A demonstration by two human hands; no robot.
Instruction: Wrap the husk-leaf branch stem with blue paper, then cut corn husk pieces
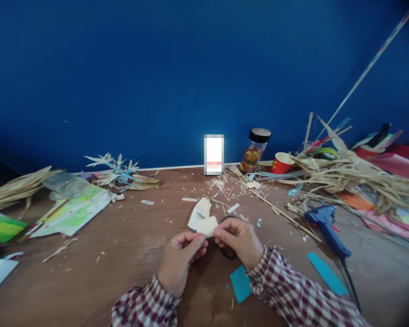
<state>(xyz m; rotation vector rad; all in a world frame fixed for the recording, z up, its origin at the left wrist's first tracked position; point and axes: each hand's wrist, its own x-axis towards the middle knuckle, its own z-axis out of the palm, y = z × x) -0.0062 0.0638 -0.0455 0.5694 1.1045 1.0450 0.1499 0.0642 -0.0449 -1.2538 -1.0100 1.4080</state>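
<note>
Between both hands is a small cream piece of dried husk [207, 226], pinched at its near edge. My left hand [181, 256] grips its left side, thumb against the fingers. On the right side, my right hand [240, 240] pinches it too. Another pale husk piece [195, 213] lies on the table just behind it. Scissors with black handles [229, 253] rest beneath my right hand, mostly hidden by it. A blue paper piece [240, 285] sits by my right wrist.
A blue glue gun [325, 227] and a blue strip [326, 272] lie to the right. Behind are a jar [254, 154], a red paper cup [281, 163] and a heap of dried husks [357, 172]. Green packets [77, 211] and husk leaves [117, 175] lie left. Scraps litter the table [129, 254].
</note>
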